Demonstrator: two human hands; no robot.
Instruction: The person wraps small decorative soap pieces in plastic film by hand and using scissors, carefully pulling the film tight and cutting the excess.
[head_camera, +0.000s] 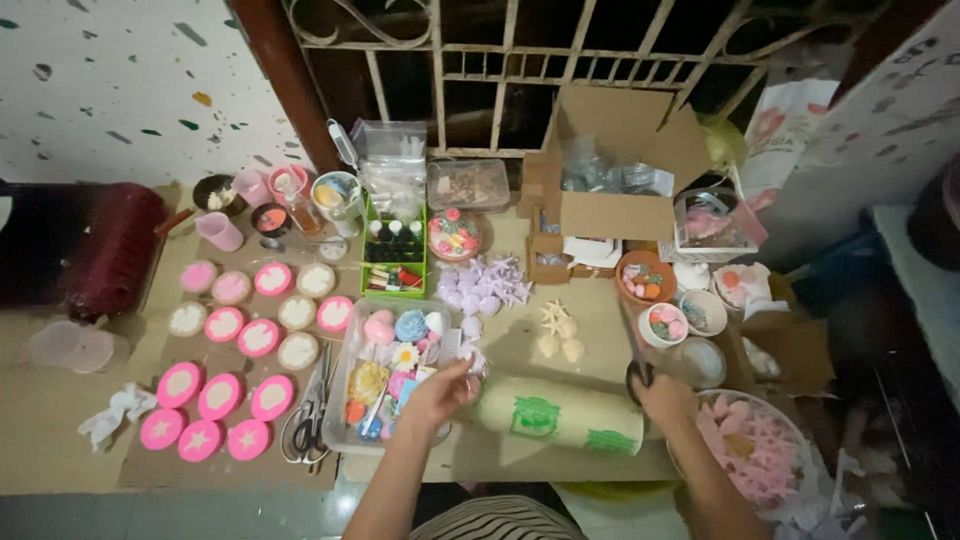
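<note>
Left hand (440, 392) pinching something small and pale, too tiny to identify, over the clear tray (345, 425) of decorations. Right hand (662, 398) curled around black scissor handles (640, 374) beside the cream roll (560, 414) (lying flat between both hands). Pink moulds (258, 337) mostly filled; pink lids (213, 412) off to one side.

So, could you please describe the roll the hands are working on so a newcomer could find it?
On the brown cardboard sheet, look just right of the clear plastic tray. The cream paper roll lies there, alone in bearing green printed patches.
</note>
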